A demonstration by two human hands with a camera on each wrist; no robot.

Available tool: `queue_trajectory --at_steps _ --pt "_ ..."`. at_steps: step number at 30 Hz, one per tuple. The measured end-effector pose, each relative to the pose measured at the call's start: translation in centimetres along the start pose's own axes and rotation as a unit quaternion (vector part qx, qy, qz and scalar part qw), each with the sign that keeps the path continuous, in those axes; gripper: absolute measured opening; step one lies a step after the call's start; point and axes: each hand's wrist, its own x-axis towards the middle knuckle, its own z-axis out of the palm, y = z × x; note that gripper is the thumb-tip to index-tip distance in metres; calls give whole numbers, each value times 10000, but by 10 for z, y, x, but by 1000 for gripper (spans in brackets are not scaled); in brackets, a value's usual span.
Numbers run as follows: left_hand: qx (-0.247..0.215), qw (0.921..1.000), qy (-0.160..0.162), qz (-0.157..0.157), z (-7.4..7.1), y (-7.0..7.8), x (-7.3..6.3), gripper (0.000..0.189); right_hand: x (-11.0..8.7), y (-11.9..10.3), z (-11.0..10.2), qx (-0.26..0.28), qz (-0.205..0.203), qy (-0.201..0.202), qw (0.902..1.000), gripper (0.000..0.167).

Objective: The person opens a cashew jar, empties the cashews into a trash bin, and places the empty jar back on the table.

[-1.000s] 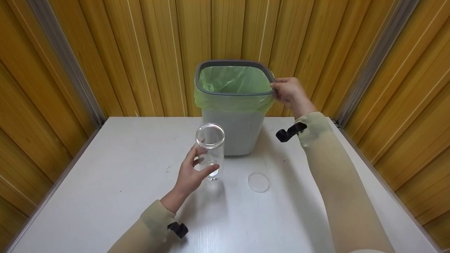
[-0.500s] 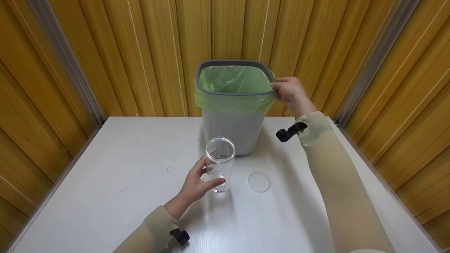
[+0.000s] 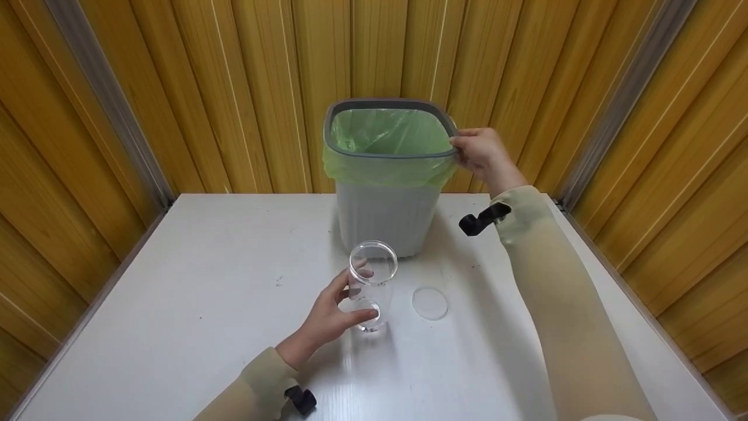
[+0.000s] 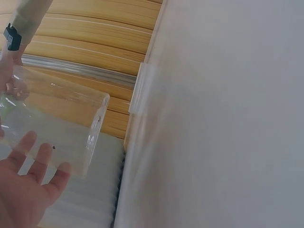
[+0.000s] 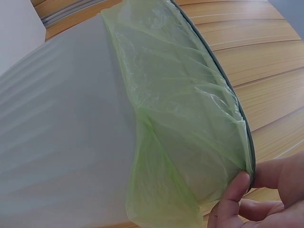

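In the head view my left hand (image 3: pixel 327 320) grips a clear, see-through cylindrical jar (image 3: pixel 383 291), thumb on the near side and fingers round the far side. The left wrist view has the jar (image 4: pixel 66 111) raised off the tabletop, its base apart from the surface. Behind it stands a pale grey trash bin (image 3: pixel 385 213) with a dark rim, lined with a green bag (image 3: pixel 385 171). My right hand (image 3: pixel 484 155) pinches the bin's right rim corner; in the right wrist view its fingers (image 5: pixel 232 194) press against the bag's folded edge.
A thin clear disc (image 3: pixel 429 303) lies flat on the white table (image 3: pixel 204 263), right of the jar. Wood-patterned panels (image 3: pixel 280 88) close off the back and both sides. The bin stands near the table's back edge.
My left hand has brought the jar toward me, slightly right and away from the bin, first more quickly, then a little. The right hand, bin and disc stay put.
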Motion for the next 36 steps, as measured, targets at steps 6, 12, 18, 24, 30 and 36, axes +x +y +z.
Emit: queue_trajectory --at_steps 6,12,18,24,30,36 --pt "-116 9996 -273 38 2 -3 -2 86 0 1 -2 12 -78 -38 10000 43" --pt "-141 9985 -514 95 3 -7 -4 84 2 2 -4 138 -1 -28 9999 45" --pt "-214 9982 -542 110 3 -8 -4 85 5 8 -4 691 -98 -101 9975 47" --pt "-159 9985 -510 119 4 -8 -4 85 9 16 -3 1295 -231 -161 9912 51" --pt "-209 9984 -506 108 4 -7 -4 86 10 23 -4 1275 -328 -165 9912 50" --pt "-286 9984 -491 -18 4 -7 -5 86 5 30 -4 945 -409 85 9946 50"
